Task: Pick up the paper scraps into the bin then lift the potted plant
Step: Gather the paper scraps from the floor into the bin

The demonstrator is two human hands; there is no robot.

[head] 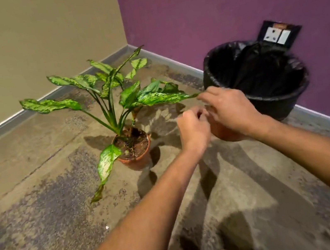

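Bare concrete floor (43, 210) is seen nearest, with lots of open room on the left. One tiny white scrap (107, 227) lies there. Both hands are raised together in the middle: the left hand (193, 130) is curled, the right hand (227, 106) bent down, but anything pinched cannot be told. One potted plant (133, 146) stands beside them. One bin (261, 78), lined with black plastic, is set by the purple wall (227, 5).

no readable text, no labels, brands, numbers or signs on anything in view
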